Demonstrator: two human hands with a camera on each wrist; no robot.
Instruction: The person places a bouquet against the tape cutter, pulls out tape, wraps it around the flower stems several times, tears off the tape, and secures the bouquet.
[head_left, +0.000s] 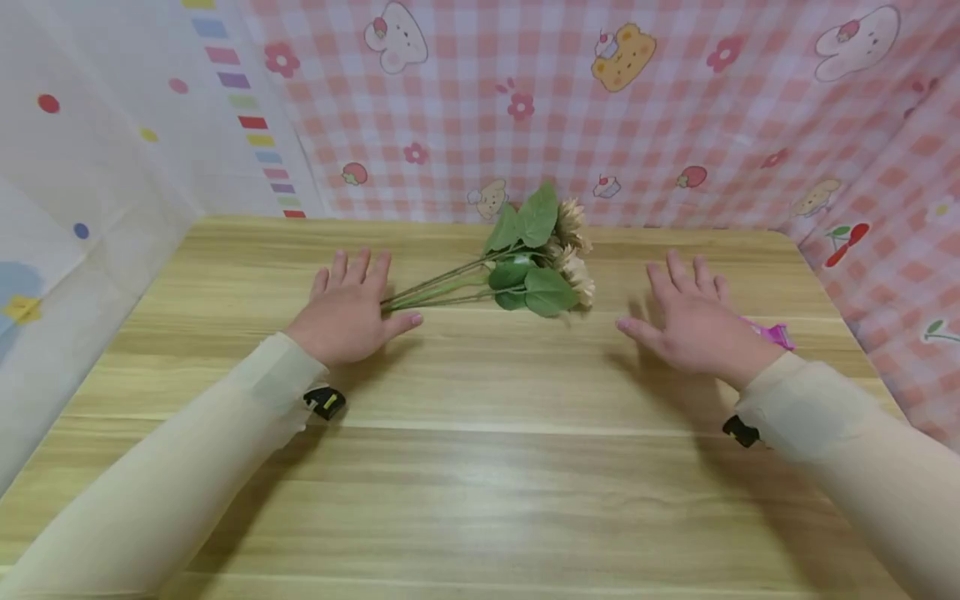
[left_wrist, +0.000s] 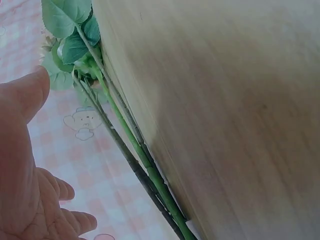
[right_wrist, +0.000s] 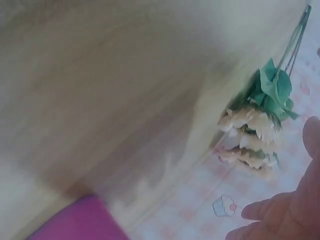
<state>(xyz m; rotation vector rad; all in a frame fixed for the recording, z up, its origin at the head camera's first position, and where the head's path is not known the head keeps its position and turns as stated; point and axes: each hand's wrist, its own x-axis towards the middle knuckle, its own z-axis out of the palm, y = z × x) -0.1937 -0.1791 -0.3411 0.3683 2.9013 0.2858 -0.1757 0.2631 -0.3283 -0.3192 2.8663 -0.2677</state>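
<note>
The bunch of cream flowers (head_left: 512,272) lies on the wooden tabletop (head_left: 480,492) between the person's two hands, a little farther from the body than the palms. Its long axis runs nearly straight across from one hand to the other, with the flower end angled slightly away from the person. The stems (head_left: 442,288) point at the left hand (head_left: 347,318), their lower ends just beside the gap between its thumb and index finger; the blooms (head_left: 576,279) face the right hand (head_left: 693,329), with bare wood between. The left hand is therefore the nearer, and the stems look like the part most easily reached. Both hands are empty, fingers straight and spread; the left wrist view shows a gap between thumb and stems. A magenta object (head_left: 780,336), partly hidden, sits just outside the right hand.
</note>
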